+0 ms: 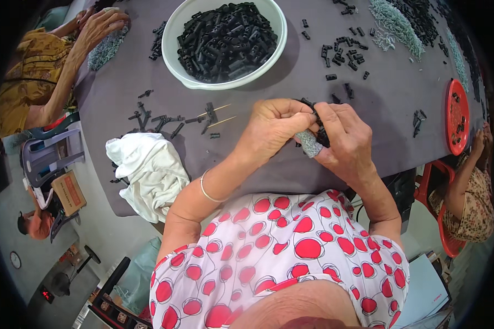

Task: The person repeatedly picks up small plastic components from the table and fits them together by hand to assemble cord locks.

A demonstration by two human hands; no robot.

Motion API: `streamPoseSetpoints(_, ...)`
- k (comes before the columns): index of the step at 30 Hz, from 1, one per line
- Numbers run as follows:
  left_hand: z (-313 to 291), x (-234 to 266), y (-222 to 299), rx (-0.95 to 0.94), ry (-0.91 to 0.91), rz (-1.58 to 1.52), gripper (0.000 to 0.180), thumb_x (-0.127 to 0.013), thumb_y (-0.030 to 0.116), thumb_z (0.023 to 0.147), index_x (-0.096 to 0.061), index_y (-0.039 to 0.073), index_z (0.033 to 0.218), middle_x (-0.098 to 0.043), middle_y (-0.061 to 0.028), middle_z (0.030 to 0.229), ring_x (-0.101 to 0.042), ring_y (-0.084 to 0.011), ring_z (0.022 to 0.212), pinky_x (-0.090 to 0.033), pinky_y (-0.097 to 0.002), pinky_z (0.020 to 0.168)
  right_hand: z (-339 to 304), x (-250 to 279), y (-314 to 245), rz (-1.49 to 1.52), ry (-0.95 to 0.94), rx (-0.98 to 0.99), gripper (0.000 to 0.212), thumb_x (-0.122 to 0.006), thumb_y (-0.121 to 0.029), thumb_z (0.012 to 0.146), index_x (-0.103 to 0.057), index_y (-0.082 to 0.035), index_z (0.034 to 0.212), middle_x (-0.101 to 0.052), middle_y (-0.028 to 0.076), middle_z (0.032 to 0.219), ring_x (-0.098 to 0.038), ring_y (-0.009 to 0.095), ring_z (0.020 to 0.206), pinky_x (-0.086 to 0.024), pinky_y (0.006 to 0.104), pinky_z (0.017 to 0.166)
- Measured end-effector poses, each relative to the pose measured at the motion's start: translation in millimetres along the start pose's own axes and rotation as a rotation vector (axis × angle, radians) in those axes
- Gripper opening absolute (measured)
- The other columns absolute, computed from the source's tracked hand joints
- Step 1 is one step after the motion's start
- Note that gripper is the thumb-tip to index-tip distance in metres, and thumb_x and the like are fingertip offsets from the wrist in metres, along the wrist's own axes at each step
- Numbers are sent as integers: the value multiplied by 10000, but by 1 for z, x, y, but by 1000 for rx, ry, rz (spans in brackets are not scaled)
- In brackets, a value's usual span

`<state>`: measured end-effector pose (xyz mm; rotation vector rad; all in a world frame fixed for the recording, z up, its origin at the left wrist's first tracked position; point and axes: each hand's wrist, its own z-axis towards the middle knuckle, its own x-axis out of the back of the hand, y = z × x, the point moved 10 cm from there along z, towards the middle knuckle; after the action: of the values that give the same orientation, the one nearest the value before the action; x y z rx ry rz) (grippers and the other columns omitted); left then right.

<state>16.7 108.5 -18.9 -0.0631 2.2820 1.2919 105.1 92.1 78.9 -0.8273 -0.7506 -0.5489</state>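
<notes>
While both hands meet over the grey table (395, 126), the left hand (277, 125) and the right hand (346, 134) pinch small black parts (323, 136) between their fingertips — how many is hidden by the fingers. A speckled grey piece (309, 145) shows at the right thumb.

Beyond the hands stands a round white bowl (170, 44), heaped with black pieces (225, 46) that leave only its pale inner wall showing near the rim. Near the right edge of the table, a red tray (450, 118) holds just a scattering of small dark bits, with much of its base bare. At far left, a brown cardboard box (68, 193) sits by a chair — its contents cannot be seen. Left of the hands lies a rumpled white cloth (151, 167), some dark pieces peeking out beside it.
</notes>
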Motion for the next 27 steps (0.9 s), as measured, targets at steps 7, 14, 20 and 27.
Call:
streamPoseSetpoints(7, -2, -2, 1, -27, 7, 0, 174, -564, 101, 855, -676, -22, 904, -667, -38, 815, -560, -60, 661, -462, -201, 590, -4, -6, 4, 20, 22, 31, 453, -676, -95, 540, -585, 11, 971, -566, 83, 745, -560, 265, 643, -460, 359, 534)
streamPoseSetpoints(14, -8, 4, 17, -192, 74, 66, 167, -520, 115, 908, -603, -24, 948, -599, -19, 849, -550, -59, 743, -452, -201, 604, -10, -1, 13, 32, 99, 90, 442, -679, -108, 519, -575, 3, 934, -503, 68, 677, -519, 254, 590, -429, 352, 499)
streamPoseSetpoints(20, -14, 6, 31, -377, 130, 147, 143, -510, 99, 931, -583, -22, 951, -582, -18, 824, -518, -61, 743, -431, -207, 665, -14, 8, 27, 52, 209, 25, 356, -689, -111, 533, -581, -4, 854, -478, 74, 635, -505, 260, 556, -425, 354, 490)
streamPoseSetpoints(27, -13, 12, 32, -512, 228, 303, 153, -482, 51, 931, -576, -4, 1039, -613, -36, 911, -536, -69, 820, -425, -193, 730, -22, 24, 55, -46, 222, -199, 320, -773, -173, 594, -576, -36, 805, -459, 72, 625, -491, 252, 540, -399, 347, 474)
